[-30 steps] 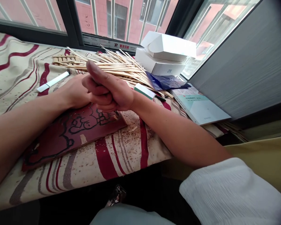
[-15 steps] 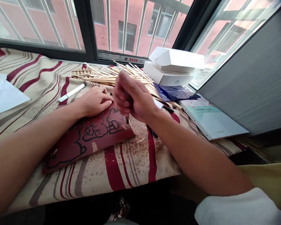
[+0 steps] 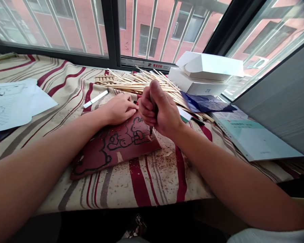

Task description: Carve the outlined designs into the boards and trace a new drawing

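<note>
A dark red wooden board (image 3: 131,152) lies at a slant on the cloth, with black animal-like outlines drawn on it and a few pale cut patches. My left hand (image 3: 121,109) lies flat on its upper edge, fingers stretched out and holding nothing. Wrapped in a fist, my right hand (image 3: 162,111) grips an upright carving chisel (image 3: 151,130). Most of the chisel's handle is hidden by the fingers. Its tip meets the board near the right end, beside a pale cut spot.
Wood crumbs (image 3: 167,158) litter the striped cloth (image 3: 121,189). Behind the hands lie many thin wooden sticks (image 3: 131,84) and a white marker (image 3: 95,99). A white box (image 3: 200,81), dark blue sheet (image 3: 207,101) and book (image 3: 253,135) stand right; papers (image 3: 12,104) lie left.
The view has turned left, so everything sits further right and more of the papers shows. Both hands keep their places on and over the board, the chisel still at its right end.
</note>
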Demonstrator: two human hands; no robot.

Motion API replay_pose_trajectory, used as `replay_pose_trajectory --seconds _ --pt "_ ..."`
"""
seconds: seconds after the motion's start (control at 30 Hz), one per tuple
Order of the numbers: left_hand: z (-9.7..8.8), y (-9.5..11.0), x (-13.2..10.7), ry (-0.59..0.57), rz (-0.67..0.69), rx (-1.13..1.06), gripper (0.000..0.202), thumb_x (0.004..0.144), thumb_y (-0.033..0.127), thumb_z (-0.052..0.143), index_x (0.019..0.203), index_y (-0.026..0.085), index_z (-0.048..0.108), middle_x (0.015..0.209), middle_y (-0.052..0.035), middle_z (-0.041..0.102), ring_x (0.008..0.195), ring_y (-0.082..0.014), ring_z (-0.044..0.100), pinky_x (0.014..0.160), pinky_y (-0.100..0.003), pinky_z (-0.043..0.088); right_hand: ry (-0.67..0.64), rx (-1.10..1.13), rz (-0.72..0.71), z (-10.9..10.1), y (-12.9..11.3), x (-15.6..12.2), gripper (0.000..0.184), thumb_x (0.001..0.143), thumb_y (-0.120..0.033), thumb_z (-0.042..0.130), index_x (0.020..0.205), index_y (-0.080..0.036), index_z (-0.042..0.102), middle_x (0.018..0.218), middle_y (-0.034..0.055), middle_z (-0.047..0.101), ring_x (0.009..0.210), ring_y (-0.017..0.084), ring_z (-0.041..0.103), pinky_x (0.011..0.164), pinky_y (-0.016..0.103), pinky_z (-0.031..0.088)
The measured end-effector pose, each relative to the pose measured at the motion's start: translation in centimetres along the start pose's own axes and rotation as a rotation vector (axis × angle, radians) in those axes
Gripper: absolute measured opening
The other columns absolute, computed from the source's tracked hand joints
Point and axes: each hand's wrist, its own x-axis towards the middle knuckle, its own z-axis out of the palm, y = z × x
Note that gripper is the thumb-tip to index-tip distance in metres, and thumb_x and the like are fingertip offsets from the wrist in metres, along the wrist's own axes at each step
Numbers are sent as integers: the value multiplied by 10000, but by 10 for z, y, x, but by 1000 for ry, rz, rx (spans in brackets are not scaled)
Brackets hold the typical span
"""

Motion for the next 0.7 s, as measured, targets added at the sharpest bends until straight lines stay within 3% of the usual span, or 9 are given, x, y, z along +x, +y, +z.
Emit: replay_pose_trajectory --seconds 0.27,0.53,0.7 --pt "1 0 0 -7 8 15 437 938 344 391 986 152 781 1055 -151 649 1076 -311 592 1019 -492 471 -16 25 5 -1 1 2 580 915 -725 567 644 -233 424 480 -98 329 369 52 215 325 225 172" --pt "2 0 0 -7 3 -1 462 948 376 376 1007 153 775 1071 -157 646 1077 -319 590 1023 -508 464 -31 -25 32 0 0 0 575 960 -726 475 655 -242 411 492 -89 297 383 68 191 339 241 165" --pt "3 -1 0 3 0 6 462 964 411 381 986 162 770 1063 -144 642 1078 -311 586 1017 -491 467 -59 13 19 1 -1 0 569 957 -690 532 635 -232 424 485 -90 304 382 59 197 335 231 146"
